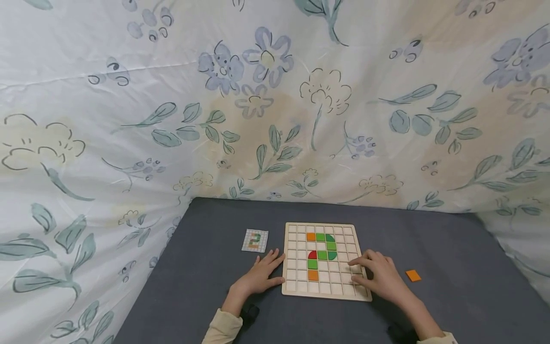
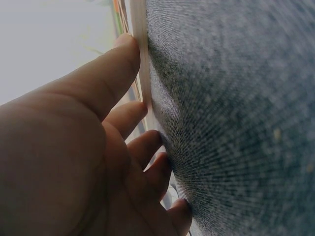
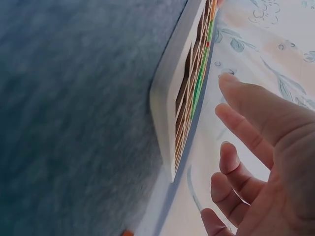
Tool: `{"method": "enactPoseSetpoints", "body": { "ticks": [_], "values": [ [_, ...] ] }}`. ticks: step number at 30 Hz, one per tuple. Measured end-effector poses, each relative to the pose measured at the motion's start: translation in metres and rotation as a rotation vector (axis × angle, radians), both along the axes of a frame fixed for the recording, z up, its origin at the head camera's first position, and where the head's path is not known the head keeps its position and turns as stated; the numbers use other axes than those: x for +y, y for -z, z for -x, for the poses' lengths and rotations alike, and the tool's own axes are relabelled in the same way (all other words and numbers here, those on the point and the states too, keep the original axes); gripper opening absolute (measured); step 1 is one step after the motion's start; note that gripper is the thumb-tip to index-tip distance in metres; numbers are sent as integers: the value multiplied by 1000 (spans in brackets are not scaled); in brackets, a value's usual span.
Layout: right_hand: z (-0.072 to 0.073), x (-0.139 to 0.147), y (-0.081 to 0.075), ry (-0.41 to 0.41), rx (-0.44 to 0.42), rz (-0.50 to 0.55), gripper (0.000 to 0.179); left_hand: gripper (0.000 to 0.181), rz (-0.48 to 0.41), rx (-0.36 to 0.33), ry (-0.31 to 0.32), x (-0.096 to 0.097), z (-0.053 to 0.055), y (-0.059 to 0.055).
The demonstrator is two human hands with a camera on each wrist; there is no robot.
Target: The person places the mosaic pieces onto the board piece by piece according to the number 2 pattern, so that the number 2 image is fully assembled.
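Observation:
A square wooden grid board [image 1: 296, 285] lies on the dark table, with orange, green and red tiles set in some of its cells. The left hand [image 1: 261, 275] rests at the board's left edge, fingers spread; in the left wrist view its thumb [image 2: 115, 64] and index fingertip touch the wooden side. Over the board's right edge hovers the right hand [image 1: 380, 274], thumb and fingers apart with nothing between them. The right wrist view shows that hand [image 3: 261, 162] raised off the board's surface, its fingers loosely bent.
A small pattern card [image 1: 255, 240] with a printed grid lies left of the board. One loose orange tile [image 1: 413, 275] sits on the dark tabletop [image 1: 215, 239] to the right of the right hand. Behind the table hangs a floral cloth [image 1: 275, 143].

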State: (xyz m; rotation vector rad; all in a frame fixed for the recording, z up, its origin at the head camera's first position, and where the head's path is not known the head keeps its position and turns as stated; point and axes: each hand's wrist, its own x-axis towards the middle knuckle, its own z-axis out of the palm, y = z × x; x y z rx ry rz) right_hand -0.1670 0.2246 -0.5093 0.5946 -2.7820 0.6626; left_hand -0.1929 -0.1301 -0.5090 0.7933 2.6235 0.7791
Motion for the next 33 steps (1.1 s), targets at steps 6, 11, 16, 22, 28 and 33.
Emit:
{"method": "enactPoseSetpoints", "body": {
  "ticks": [6, 11, 16, 22, 28, 33],
  "values": [
    [-4, 11, 3, 28, 13, -24, 36, 68, -3, 4, 2, 0, 0, 1],
    [-9, 21, 4, 53, 14, -28, 36, 68, 5, 10, 5, 0, 1, 2],
    [-12, 31, 5, 75, 16, -37, 35, 68, -1, 11, 11, 0, 1, 2],
    [-15, 43, 3, 116, -21, -55, 36, 67, 0, 12, 3, 0, 2, 2],
    [-18, 55, 3, 136, -21, -81, 37, 66, 2, 14, 7, 1, 1, 0],
    [-19, 67, 5, 141, -39, -112, 40, 66, 2, 7, 8, 1, 1, 1]
  ]
}}
